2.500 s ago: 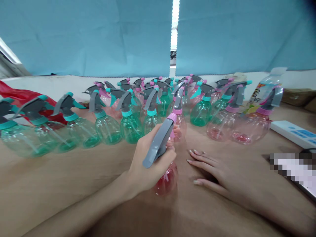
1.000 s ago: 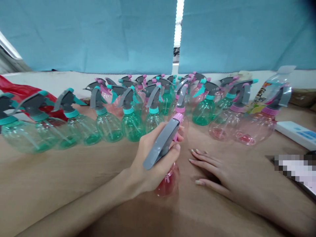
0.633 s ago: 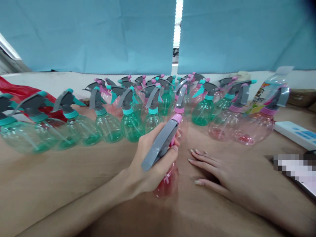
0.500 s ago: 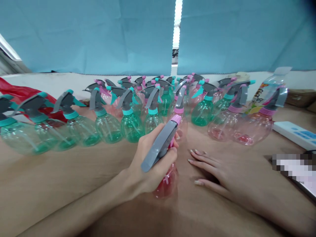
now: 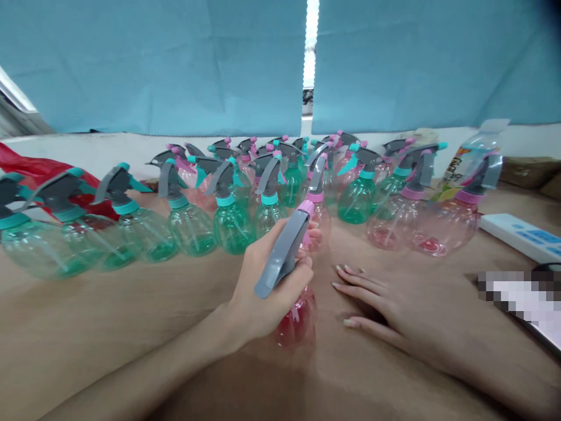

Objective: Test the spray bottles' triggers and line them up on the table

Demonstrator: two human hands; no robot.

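Workroom table point(image 5: 109, 316), many spray bottles point(image 5: 234, 228)

Blue curtain point(image 5: 153, 64) behind — red sheet point(image 5: 48, 172) left — labelled bottle point(image 5: 475, 149), white device point(image 5: 512, 231) right.

Pink spray bottle point(image 5: 294, 320), grey trigger head point(image 5: 284, 251).

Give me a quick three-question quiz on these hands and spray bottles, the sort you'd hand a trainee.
1. True or false: the right hand rests on the table and holds nothing.

2. Multiple choice: what grips the pink spray bottle nearest the camera?
A. The left hand
B. The right hand
C. Both hands together

3. Fill in the blank: the leftmost spray bottle has a collar coloured ____.

Key: 1. True. 2. A. 3. Turquoise.
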